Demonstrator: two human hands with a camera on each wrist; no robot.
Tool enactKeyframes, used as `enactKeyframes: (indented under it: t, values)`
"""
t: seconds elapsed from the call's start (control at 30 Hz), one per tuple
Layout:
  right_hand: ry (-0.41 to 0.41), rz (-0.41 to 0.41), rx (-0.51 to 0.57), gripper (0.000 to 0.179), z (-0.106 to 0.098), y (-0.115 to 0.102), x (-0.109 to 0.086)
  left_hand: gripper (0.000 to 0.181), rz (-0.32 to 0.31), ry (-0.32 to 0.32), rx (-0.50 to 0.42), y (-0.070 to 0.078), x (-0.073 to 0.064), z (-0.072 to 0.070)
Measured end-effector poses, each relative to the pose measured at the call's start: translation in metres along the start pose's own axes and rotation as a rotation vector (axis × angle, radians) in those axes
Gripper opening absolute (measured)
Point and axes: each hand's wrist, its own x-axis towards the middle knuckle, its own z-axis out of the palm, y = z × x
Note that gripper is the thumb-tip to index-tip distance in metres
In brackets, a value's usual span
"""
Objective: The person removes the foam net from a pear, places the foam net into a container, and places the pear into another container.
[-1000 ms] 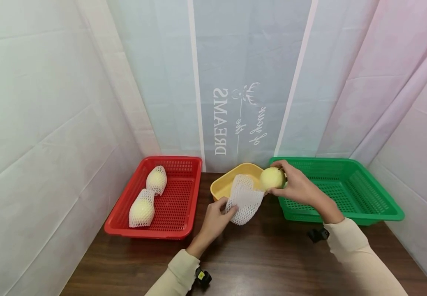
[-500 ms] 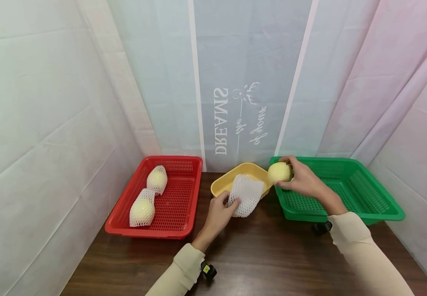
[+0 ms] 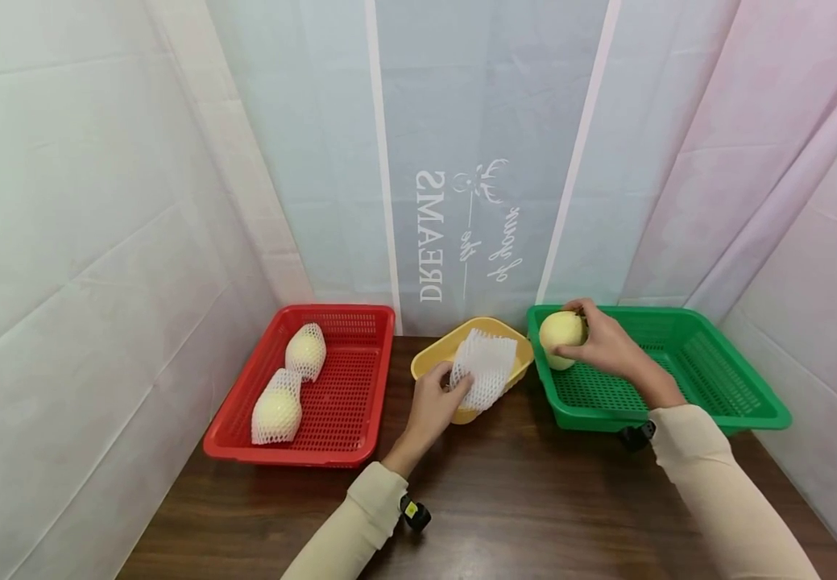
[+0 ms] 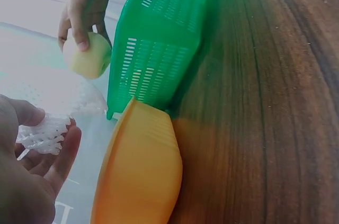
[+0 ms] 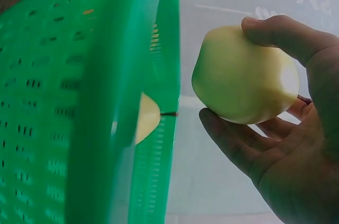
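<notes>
Between thumb and fingers, my left hand [image 3: 433, 403] pinches a white foam fruit net [image 3: 486, 366], limp and flattened, over the yellow plastic tub [image 3: 428, 358]. A bare pale yellow-green pear [image 3: 560, 330] is gripped by my right hand [image 3: 605, 348] above the left end of the green basket [image 3: 740, 399]. The right wrist view shows the pear [image 5: 238, 75] held from the side, above the basket's rim. Inside that basket lies another pear [image 5: 147, 118] with its stem showing, mostly hidden by the basket wall.
On the left stands a red basket [image 3: 345, 403] holding two pears in foam nets, a rear one [image 3: 306, 353] and a front one [image 3: 276, 415]. All the containers sit on a dark wooden table [image 3: 505, 499], against a pale curtain [image 3: 476, 121].
My right hand has carried the pear rightward, from beside the tub to over the green basket. My left hand has moved the foam net up and slightly right, over the tub.
</notes>
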Motion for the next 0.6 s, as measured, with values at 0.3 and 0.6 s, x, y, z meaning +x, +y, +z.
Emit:
enactKeyframes:
  t: [0.3, 0.6]
  values:
    - [-0.006, 0.048, 0.005, 0.084, -0.008, 0.015, 0.003, 0.020, -0.050, -0.009, 0.006, 0.000, 0.011, 0.006]
    - [0.000, 0.079, 0.004, 0.084, -0.014, 0.031, 0.002, 0.019, -0.068, 0.015, 0.076, 0.001, 0.020, 0.012]
